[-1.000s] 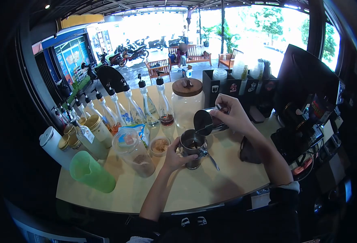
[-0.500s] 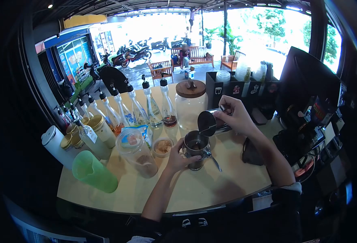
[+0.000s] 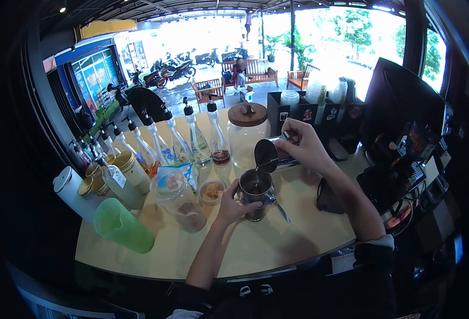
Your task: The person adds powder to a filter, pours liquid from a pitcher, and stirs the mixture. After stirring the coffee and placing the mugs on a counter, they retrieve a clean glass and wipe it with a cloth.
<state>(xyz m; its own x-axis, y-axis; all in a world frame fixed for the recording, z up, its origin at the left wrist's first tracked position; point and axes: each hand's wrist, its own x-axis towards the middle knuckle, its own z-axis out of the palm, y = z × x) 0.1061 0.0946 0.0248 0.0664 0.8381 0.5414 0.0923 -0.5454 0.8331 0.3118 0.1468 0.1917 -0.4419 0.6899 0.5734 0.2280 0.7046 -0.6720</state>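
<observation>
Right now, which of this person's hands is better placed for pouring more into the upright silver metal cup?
Probably the right hand: it holds the shiny, round metal pitcher tilted above the upright silver metal cup. The left hand grips that cup's side.

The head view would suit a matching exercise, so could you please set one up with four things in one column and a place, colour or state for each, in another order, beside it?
Things:
1. Pitcher in the right hand
2. Metal vessel in the left hand
3. Clear jar
4. Pump bottles

States and places:
A. Brown-lidded, behind the pitcher
B. Standing in a row, black-topped
C. Tilted, mouth lowered
D. Upright, below another vessel's mouth

Pairs: 1-C, 2-D, 3-A, 4-B
</observation>
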